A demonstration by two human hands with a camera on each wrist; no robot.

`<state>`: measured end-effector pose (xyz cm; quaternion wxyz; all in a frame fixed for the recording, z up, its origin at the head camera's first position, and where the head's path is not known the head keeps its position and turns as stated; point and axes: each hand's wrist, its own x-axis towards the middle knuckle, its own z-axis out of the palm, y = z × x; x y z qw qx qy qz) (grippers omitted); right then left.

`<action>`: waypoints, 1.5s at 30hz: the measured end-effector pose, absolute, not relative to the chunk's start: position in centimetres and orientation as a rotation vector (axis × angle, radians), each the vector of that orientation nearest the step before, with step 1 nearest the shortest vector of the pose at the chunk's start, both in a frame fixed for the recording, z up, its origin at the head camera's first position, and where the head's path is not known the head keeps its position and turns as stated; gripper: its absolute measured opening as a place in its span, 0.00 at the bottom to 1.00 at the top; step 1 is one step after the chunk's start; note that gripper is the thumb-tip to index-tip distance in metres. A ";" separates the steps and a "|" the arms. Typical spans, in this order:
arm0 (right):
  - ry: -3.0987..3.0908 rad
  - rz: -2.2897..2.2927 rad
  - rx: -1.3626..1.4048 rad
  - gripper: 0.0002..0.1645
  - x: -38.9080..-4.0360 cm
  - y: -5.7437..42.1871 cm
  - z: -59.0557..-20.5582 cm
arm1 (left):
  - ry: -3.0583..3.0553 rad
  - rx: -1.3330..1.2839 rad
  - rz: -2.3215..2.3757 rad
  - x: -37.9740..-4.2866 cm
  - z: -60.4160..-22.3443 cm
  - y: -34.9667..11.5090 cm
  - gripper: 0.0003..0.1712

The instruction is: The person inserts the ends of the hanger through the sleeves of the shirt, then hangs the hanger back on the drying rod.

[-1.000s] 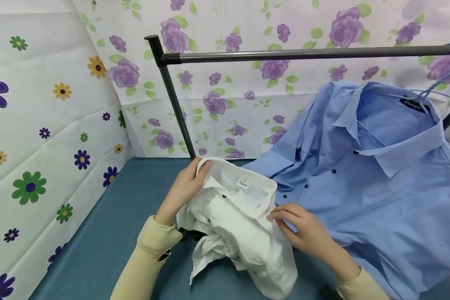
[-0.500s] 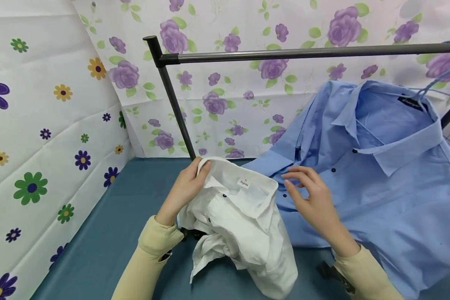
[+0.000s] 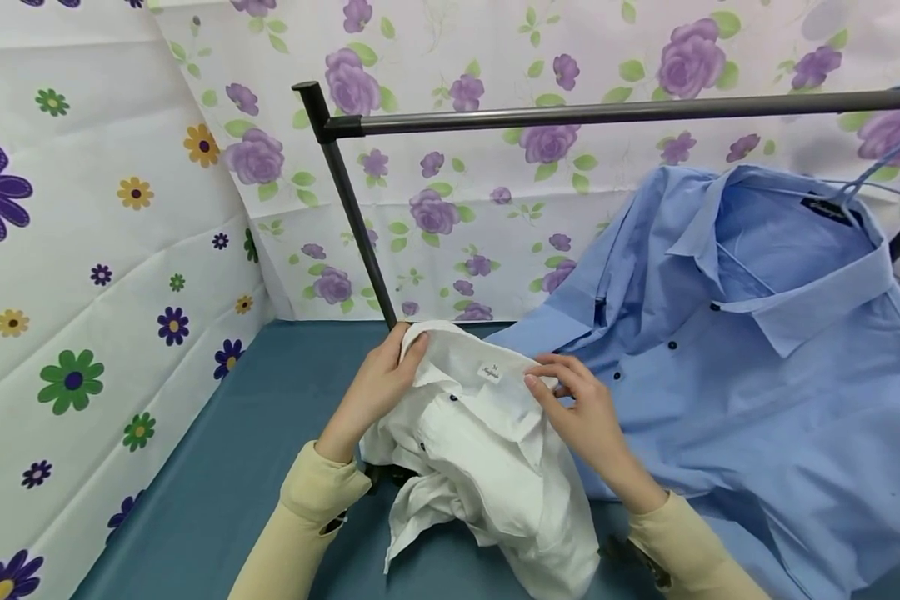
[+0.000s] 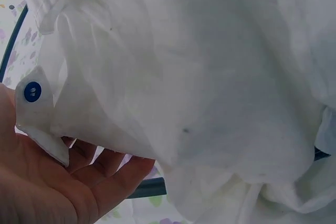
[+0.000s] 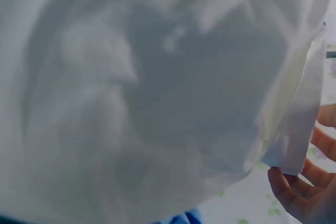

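Observation:
A white shirt [image 3: 487,458] with dark buttons and a small neck label hangs bunched in front of me, its collar [image 3: 450,342] uppermost. My left hand [image 3: 378,383] grips the collar's left end, thumb on the near side and fingers behind. In the left wrist view, a blue button [image 4: 32,92] shows beside the palm of that hand. My right hand [image 3: 581,408] pinches the collar's right side between thumb and fingers. The right wrist view has the thumb at a collar corner [image 5: 289,150], with most of the picture filled by white cloth.
At right a light blue shirt [image 3: 780,400] hangs on a blue wire hanger [image 3: 870,171] from a dark metal rail [image 3: 607,111]. The rail's left post [image 3: 356,225] drops behind the white shirt. A blue-green tabletop [image 3: 217,475] meets flower-printed sheets [image 3: 120,217] at the left and back.
My right hand let go of the collar's lower right part, lifted away to the right, then came back left onto the collar's right side. My left hand kept its grip.

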<state>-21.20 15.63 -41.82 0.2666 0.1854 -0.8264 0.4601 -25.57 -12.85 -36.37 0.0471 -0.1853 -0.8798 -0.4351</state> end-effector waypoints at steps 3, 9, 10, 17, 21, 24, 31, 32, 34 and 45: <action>-2.292 1.267 0.424 0.10 -21.2 15.5 -42.3 | -2.676 -0.587 -1.337 -25.4 -36.7 -12.8 0.20; -2.434 1.269 0.330 0.16 -21.0 15.6 -43.0 | -2.660 -0.626 -1.344 -25.2 -36.8 -12.8 0.16; -2.444 1.267 0.326 0.16 -21.0 15.6 -43.1 | -2.658 -0.632 -1.342 -25.2 -36.8 -12.9 0.16; -2.457 1.297 0.352 0.18 -20.8 16.0 -43.3 | -2.665 -0.627 -1.337 -25.1 -36.6 -13.1 0.16; -2.398 1.320 0.398 0.21 -20.6 16.2 -42.9 | -2.681 -0.623 -1.303 -25.0 -36.1 -13.5 0.18; -2.320 1.295 0.461 0.23 -20.5 16.3 -42.5 | -2.696 -0.627 -1.244 -24.9 -35.7 -13.8 0.21; -2.135 1.161 0.653 0.29 -20.2 16.4 -41.8 | -2.687 -0.595 -1.117 -24.0 -34.8 -14.3 0.27; -2.115 1.143 0.676 0.30 -20.1 16.4 -41.6 | -2.678 -0.592 -1.106 -23.9 -34.7 -14.3 0.29; -2.072 1.106 0.719 0.30 -20.0 16.2 -41.5 | -2.655 -0.594 -1.080 -23.6 -34.4 -14.3 0.32; -1.998 1.044 0.783 0.28 -19.6 15.8 -41.0 | -2.429 -0.804 -1.002 -23.2 -33.4 -14.1 0.27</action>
